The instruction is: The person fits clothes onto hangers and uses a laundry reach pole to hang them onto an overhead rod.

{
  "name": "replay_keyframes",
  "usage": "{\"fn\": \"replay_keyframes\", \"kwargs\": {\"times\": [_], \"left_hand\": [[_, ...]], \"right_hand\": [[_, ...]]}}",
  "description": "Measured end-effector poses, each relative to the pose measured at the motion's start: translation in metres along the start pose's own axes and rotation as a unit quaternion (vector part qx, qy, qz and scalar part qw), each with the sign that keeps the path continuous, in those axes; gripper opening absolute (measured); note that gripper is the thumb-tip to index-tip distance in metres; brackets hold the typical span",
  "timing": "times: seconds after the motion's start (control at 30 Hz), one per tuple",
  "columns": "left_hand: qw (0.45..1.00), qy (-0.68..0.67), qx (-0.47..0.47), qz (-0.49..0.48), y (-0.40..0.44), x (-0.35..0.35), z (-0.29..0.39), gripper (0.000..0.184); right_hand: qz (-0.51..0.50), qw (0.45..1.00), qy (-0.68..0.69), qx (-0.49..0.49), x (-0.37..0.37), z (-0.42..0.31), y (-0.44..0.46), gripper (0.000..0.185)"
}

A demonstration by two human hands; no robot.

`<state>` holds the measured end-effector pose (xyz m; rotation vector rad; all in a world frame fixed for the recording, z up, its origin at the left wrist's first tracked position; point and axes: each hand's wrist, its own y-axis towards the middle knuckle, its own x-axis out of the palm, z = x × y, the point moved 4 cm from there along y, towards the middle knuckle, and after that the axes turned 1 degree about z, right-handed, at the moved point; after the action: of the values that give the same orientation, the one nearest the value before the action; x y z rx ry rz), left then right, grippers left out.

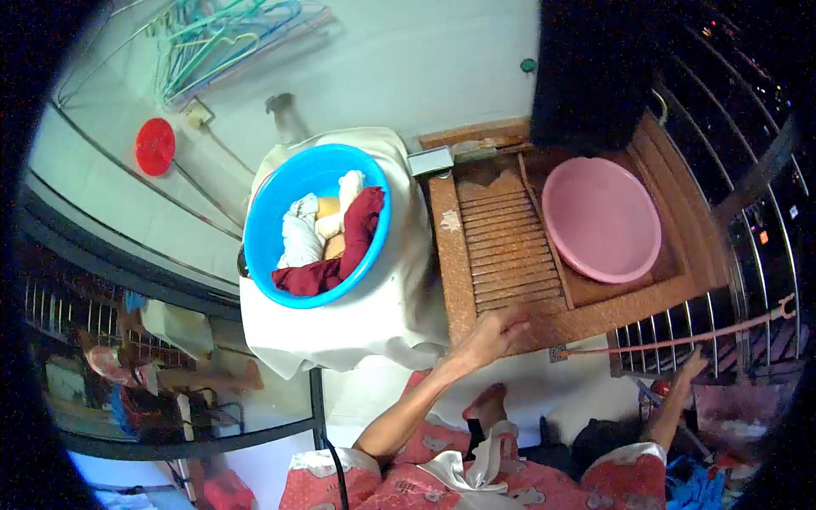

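Observation:
My left hand (493,336) is over the front edge of a brown stone washboard sink (586,323), fingers loosely stretched toward the right with nothing seen in them. My right hand (693,365) is farther right, beside the window bars. Its fingertips come up to a thin pinkish pole (654,347) with a forked end; whether they grip it is too small to make out. A pink basin (602,219) sits in the sink's trough, right of the ribbed washboard (512,246). Left of the sink, a blue basin (263,212) holds dark red cloth (361,229) and white cloth (300,234).
The blue basin stands on a white-covered surface (399,306). Several hangers (212,51) and a red round-headed tool (155,146) are by the left wall. Metal bars (731,119) line the right side. A dark-framed glass pane (191,438) is at lower left.

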<state>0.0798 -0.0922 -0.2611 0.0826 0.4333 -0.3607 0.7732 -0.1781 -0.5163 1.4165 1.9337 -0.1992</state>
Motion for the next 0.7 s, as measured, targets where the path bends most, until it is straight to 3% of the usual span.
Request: {"fn": "replay_keyframes", "kwargs": {"times": [0.03,0.1,0.17,0.23,0.3,0.33,0.37,0.4,0.47,0.57,0.63,0.67,0.7], "left_hand": [[0.999,-0.01,0.041,0.034,-0.003,-0.007,-0.004,0.03],[0.996,-0.063,0.053,0.045,-0.009,-0.025,-0.003,0.029],[0.991,-0.097,0.07,0.055,-0.015,-0.053,0.005,0.028],[0.988,-0.112,0.092,0.059,-0.017,-0.092,0.025,0.028],[0.983,-0.149,0.097,0.052,-0.019,-0.127,0.034,0.029],[0.981,-0.148,0.113,0.052,-0.025,-0.148,0.038,0.029],[0.98,-0.148,0.127,0.052,-0.033,-0.165,0.042,0.03],[0.973,-0.188,0.124,0.051,-0.042,-0.18,0.041,0.029],[0.982,-0.14,0.122,0.037,-0.059,-0.212,0.028,0.029],[0.984,-0.084,0.147,0.058,-0.078,-0.259,-0.005,0.029],[0.983,-0.136,0.098,0.076,-0.089,-0.292,-0.033,0.028],[0.978,-0.167,0.086,0.094,-0.096,-0.31,-0.043,0.029],[0.976,-0.168,0.081,0.11,-0.102,-0.329,-0.045,0.028]], "right_hand": [[0.072,0.992,0.041,-0.09,0.01,0.023,-0.003,0.043],[0.098,0.99,0.064,-0.08,0.008,-0.008,-0.073,0.028],[0.009,0.998,0.065,-0.02,0.026,-0.037,-0.127,0.017],[-0.12,0.961,0.244,-0.04,0.069,-0.052,-0.174,0.033],[-0.209,0.926,0.313,-0.02,0.068,-0.176,-0.245,0.026],[-0.224,0.908,0.352,0.038,0.042,-0.287,-0.299,0.023],[-0.25,0.907,0.333,-0.059,0.061,-0.317,-0.308,0.022],[-0.294,0.915,0.274,-0.041,0.028,-0.416,-0.35,0.021],[-0.303,0.885,0.288,-0.206,0.003,-0.548,-0.412,0.018],[-0.326,0.802,0.318,-0.385,0.004,-0.668,-0.481,0.016],[-0.352,0.758,0.291,-0.466,0.016,-0.727,-0.519,0.02],[-0.306,0.727,0.256,-0.559,0.025,-0.752,-0.536,0.026],[-0.326,0.675,0.204,-0.63,0.033,-0.77,-0.55,0.035]]}}
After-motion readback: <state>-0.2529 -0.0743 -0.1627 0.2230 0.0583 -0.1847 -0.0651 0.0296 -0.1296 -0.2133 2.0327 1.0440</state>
